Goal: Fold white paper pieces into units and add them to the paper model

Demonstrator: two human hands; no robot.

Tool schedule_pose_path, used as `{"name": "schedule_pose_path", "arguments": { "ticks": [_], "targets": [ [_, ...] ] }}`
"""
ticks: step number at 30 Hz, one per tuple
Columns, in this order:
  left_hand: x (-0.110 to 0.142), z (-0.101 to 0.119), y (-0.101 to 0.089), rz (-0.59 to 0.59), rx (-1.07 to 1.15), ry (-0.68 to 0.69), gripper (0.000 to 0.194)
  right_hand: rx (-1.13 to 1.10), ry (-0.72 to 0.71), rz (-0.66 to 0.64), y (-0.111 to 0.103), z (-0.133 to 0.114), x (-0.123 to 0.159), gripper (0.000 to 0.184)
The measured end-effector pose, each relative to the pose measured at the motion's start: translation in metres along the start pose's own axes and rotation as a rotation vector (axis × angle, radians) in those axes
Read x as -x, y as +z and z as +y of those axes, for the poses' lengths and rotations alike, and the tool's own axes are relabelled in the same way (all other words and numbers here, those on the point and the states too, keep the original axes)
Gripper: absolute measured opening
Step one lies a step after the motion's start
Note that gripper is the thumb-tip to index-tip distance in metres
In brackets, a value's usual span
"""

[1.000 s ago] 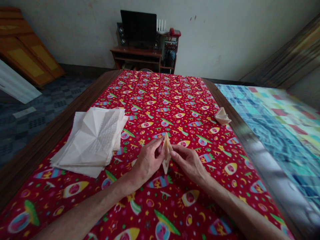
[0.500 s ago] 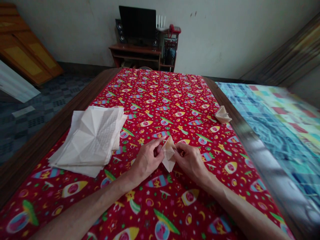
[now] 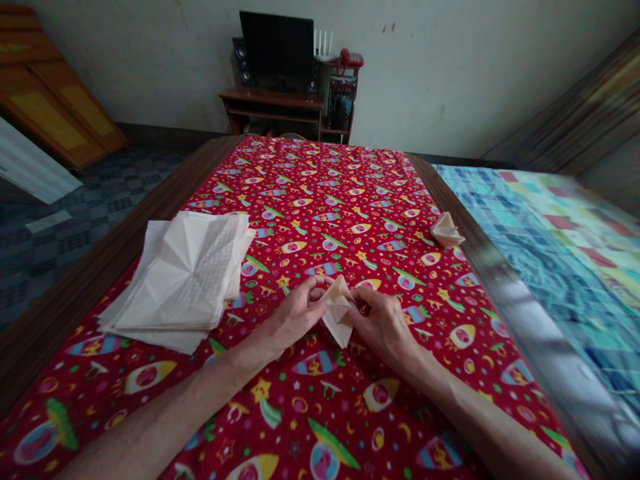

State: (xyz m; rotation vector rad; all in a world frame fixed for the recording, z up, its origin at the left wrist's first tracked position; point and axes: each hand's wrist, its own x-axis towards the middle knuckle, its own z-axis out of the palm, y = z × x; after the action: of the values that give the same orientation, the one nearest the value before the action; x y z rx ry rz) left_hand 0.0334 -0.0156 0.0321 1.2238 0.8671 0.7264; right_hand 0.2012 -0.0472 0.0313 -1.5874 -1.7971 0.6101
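Note:
Between my two hands is a small piece of folded paper [image 3: 339, 317], cream-coloured, diamond-shaped and creased, with its lower tip pointing toward me. My left hand [image 3: 299, 308] pinches its left edge, the index finger curled close to the upper part. On the other side my right hand [image 3: 383, 319] grips the right edge between thumb and bent fingers. Both hands are just over the red patterned cloth [image 3: 300, 407]. A second folded paper shape [image 3: 447, 231] lies by the cloth's right edge, apart from my hands.
A stack of creased paper sheets [image 3: 177, 280] lies on the left of the cloth. Brown table borders [image 3: 165, 193] show on both sides. Beyond the far end stands a desk [image 3: 273, 100] with a monitor [image 3: 277, 50] and a red telephone [image 3: 350, 59]. A bed [image 3: 550, 240] is at right.
My left index finger has bent inward from its stretched position along the paper's upper edge. The folded paper has tilted slightly; my right hand keeps its grip almost unmoved.

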Motion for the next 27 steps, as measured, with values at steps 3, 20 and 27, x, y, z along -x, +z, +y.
{"name": "schedule_pose_path", "arguments": {
  "ticks": [3, 20, 27],
  "targets": [
    [-0.003, -0.004, 0.0, 0.002, 0.022, 0.03, 0.036, -0.02, 0.0, 0.003, 0.0, 0.0, 0.0, 0.019],
    [-0.004, -0.006, 0.0, 0.078, 0.043, 0.003, 0.053, 0.001, -0.379, 0.083, -0.002, 0.007, 0.008, 0.023],
    [-0.002, -0.01, 0.002, 0.035, -0.002, 0.106, 0.049, -0.027, -0.325, 0.111, -0.029, 0.01, -0.004, 0.019]
  ]
}}
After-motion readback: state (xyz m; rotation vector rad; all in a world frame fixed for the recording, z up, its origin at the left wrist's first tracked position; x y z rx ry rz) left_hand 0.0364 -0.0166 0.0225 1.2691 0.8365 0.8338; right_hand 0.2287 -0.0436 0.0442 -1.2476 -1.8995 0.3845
